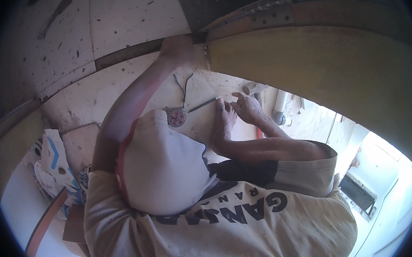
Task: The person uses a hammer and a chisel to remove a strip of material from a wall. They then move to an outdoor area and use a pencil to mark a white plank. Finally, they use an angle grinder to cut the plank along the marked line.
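hands (177, 50) (249, 108): 2 | foot (222, 122): 1 | dark rod (203, 105): 1 | patterned disc (176, 116): 1

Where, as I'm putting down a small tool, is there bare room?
Pale surface looks bare between the dark strip and left forearm, and narrowly between forearm and dark cords. Crowded: around the round patterned piece, dark rod, bare foot and right hand.

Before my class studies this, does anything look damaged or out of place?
Yes: the white panel near the left hand looks damaged; scattered dark marks, perhaps chips, break up its pale surface.
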Action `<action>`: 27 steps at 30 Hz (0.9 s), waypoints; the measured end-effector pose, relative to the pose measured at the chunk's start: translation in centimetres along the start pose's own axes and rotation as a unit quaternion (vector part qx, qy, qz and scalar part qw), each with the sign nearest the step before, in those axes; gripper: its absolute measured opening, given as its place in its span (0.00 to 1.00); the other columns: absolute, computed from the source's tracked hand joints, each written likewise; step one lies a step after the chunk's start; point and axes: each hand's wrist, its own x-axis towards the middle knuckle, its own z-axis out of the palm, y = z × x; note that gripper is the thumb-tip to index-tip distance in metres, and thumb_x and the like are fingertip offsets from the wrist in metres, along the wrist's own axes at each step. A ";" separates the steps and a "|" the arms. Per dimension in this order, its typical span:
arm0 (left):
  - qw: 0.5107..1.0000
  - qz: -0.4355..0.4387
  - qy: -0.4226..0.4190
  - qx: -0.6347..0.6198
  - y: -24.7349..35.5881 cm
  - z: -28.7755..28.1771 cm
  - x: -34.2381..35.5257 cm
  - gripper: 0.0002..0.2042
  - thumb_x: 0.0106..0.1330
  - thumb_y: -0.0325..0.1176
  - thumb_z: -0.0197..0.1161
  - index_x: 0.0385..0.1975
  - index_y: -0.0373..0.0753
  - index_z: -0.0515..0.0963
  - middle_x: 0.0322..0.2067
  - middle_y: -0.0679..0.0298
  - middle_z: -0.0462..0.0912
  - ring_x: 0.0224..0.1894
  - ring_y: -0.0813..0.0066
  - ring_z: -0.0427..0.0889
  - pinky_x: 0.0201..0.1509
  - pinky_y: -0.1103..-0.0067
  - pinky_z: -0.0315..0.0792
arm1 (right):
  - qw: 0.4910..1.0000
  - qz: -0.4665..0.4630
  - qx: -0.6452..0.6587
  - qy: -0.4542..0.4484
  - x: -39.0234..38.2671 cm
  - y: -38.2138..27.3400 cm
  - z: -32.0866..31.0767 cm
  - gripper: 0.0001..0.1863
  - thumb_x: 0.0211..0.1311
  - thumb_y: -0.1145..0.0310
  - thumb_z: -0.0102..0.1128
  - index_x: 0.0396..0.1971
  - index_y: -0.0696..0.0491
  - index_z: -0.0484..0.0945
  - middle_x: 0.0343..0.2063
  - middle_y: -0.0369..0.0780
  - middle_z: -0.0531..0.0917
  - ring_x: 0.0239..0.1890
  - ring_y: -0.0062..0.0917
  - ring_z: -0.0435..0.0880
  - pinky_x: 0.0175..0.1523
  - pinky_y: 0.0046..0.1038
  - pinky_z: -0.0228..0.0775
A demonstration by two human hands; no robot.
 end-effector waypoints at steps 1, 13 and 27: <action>1.000 -0.003 0.008 0.017 -0.3 -0.2 -0.5 0.10 0.67 0.37 0.56 0.40 0.40 0.81 0.34 0.56 0.85 0.40 0.57 0.88 0.42 0.63 0.82 | 1.000 -0.001 0.002 0.001 0.0 -0.2 -0.1 0.26 0.65 0.59 0.58 0.61 0.54 0.75 0.33 0.47 0.88 0.44 0.42 0.87 0.53 0.41 0.76; 0.979 -0.098 0.156 -0.092 -3.9 -0.4 -6.1 0.11 0.64 0.38 0.60 0.40 0.38 0.78 0.38 0.53 0.83 0.42 0.54 0.85 0.46 0.65 0.80 | 1.000 -0.021 0.015 -0.015 0.2 -2.6 -1.4 0.28 0.65 0.56 0.57 0.60 0.57 0.76 0.38 0.50 0.88 0.48 0.43 0.86 0.58 0.40 0.74; 0.995 0.015 -0.083 -0.061 5.8 1.6 -23.1 0.36 0.52 0.49 0.74 0.58 0.39 0.70 0.54 0.52 0.70 0.56 0.52 0.74 0.59 0.63 0.73 | 0.990 -0.124 0.023 -0.063 1.7 -5.9 -0.6 0.26 0.65 0.63 0.60 0.62 0.52 0.74 0.41 0.45 0.87 0.45 0.36 0.87 0.52 0.37 0.77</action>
